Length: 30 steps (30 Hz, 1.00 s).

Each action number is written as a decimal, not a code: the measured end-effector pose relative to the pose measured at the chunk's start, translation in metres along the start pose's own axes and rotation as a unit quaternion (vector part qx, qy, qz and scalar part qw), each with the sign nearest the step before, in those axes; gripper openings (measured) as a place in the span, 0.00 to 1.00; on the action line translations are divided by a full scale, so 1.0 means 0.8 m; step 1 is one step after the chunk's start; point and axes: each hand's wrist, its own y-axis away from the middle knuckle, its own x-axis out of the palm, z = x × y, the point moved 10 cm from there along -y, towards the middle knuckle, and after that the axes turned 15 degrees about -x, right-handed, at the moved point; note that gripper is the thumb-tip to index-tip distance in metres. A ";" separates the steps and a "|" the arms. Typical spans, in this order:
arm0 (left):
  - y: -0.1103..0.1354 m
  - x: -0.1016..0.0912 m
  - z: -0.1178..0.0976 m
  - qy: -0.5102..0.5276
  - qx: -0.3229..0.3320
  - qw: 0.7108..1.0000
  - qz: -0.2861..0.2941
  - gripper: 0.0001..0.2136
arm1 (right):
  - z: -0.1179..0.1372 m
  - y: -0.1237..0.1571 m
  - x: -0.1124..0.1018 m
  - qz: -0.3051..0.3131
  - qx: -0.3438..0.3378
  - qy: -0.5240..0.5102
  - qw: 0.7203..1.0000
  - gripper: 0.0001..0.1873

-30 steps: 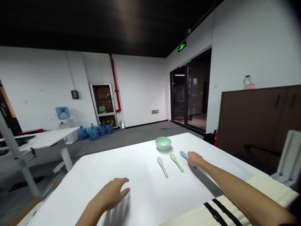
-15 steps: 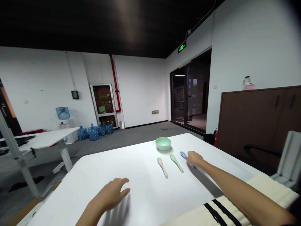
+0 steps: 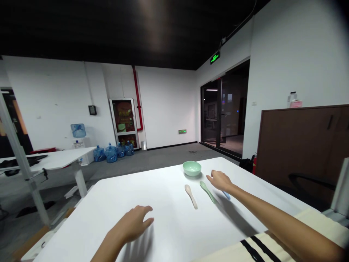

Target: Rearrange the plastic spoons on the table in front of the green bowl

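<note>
2 bare hands, nothing gripped yet: R hand [image 3: 220, 181] w/ fingers open just above pale green plastic spoon [image 3: 207, 191], L hand [image 3: 133, 226] open over white desk [image 3: 166, 222].

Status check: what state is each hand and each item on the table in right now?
left hand: open, empty
right hand: open, empty, above the green spoon
bowl: upright, looks empty
beige spoon: lying flat
green spoon: lying flat
blue spoon: lying flat, partly hidden behind the right wrist
</note>
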 end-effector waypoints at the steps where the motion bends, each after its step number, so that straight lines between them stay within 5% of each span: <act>1: 0.000 0.000 0.000 -0.001 0.000 1.000 -0.001 0.27 | 0.010 0.001 -0.005 -0.002 -0.013 -0.004 1.000 0.26; 11: 0.000 -0.001 -0.004 0.001 0.008 1.000 -0.004 0.27 | 0.077 0.029 -0.006 -0.038 -0.115 -0.038 0.992 0.26; 30: -0.002 0.001 0.001 0.010 0.006 1.000 -0.002 0.28 | 0.074 0.041 0.009 0.003 -0.100 -0.066 0.993 0.25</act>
